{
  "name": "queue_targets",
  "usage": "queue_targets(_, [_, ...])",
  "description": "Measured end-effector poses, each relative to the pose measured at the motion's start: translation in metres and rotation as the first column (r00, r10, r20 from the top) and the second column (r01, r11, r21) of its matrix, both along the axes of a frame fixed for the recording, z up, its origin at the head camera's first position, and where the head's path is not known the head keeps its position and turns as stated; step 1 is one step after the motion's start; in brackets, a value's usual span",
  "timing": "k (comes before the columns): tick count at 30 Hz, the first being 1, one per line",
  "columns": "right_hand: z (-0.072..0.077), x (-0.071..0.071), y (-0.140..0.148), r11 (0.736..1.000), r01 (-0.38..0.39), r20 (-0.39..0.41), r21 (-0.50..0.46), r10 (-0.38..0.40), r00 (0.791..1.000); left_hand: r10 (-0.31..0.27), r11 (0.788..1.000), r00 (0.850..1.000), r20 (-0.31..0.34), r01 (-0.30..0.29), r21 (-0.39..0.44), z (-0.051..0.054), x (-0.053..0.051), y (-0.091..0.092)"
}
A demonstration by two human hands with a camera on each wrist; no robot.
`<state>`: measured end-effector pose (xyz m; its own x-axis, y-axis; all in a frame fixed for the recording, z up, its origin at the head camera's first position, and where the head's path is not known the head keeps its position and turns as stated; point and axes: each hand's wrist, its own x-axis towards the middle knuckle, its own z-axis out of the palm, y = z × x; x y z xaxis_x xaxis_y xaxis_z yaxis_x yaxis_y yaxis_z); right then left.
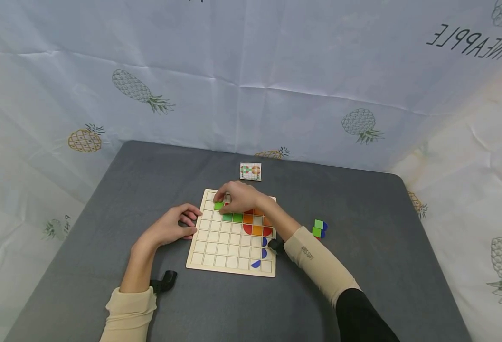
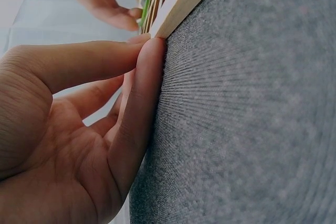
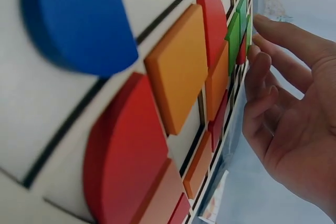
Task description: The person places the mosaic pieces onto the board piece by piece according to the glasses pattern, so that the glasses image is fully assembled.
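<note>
The light-green tile (image 1: 218, 206), likely light, stiff and best held by opposite edges, is pinched by the right hand (image 1: 241, 195), the wooden grid board (image 1: 211, 248) by the left hand (image 1: 171, 224).

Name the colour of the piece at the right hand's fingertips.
Bright green; the piece by the right hand shows best in the head view.

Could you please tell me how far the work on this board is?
Done, it seems: coloured pieces lie in cells of the board. In hand: the right hand seems to pinch a green piece; the left hand touches the board's left edge. Left, probably: loose green and blue pieces right of the board.
</note>
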<state>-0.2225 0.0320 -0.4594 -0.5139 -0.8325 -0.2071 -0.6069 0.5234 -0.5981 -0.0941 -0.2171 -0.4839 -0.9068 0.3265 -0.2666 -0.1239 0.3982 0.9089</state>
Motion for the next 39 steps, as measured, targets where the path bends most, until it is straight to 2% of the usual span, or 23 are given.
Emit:
queue_targets(5, [0.004,0.005,0.006,1.0,0.003,-0.001,-0.016,-0.003,1.0,0.005,1.0,1.0,-0.001,-0.005,-0.009,-0.001,0.0,0.0])
queue_targets(10, [0.009,0.011,0.02,0.997,0.037,0.041,-0.066,-0.034,0.999,0.015,1.0,1.0,0.005,-0.015,-0.016,0.0,0.001,0.002])
queue_targets(16, [0.019,0.02,0.05,0.991,0.09,0.046,-0.099,-0.086,0.995,0.004,1.0,1.0,-0.005,-0.004,-0.009,0.002,0.003,0.002])
queue_targets(25, [0.037,0.033,0.106,0.978,0.187,0.011,-0.091,-0.187,0.982,0.006,1.0,1.0,-0.002,-0.006,-0.011,0.002,0.003,0.0])
queue_targets(30, [0.038,0.041,0.141,0.971,0.229,-0.017,-0.068,-0.23,0.973,0.002,1.0,1.0,-0.007,-0.003,-0.013,0.0,0.003,0.0])
queue_targets(35, [0.035,0.05,0.168,0.973,0.227,0.015,-0.032,-0.227,0.974,-0.002,1.0,1.0,-0.018,0.002,-0.013,0.001,0.002,0.0])
queue_targets(39, [0.026,0.057,0.183,0.978,0.207,0.061,0.009,-0.207,0.976,-0.004,1.0,1.0,-0.025,0.004,-0.02,0.0,0.002,0.0])
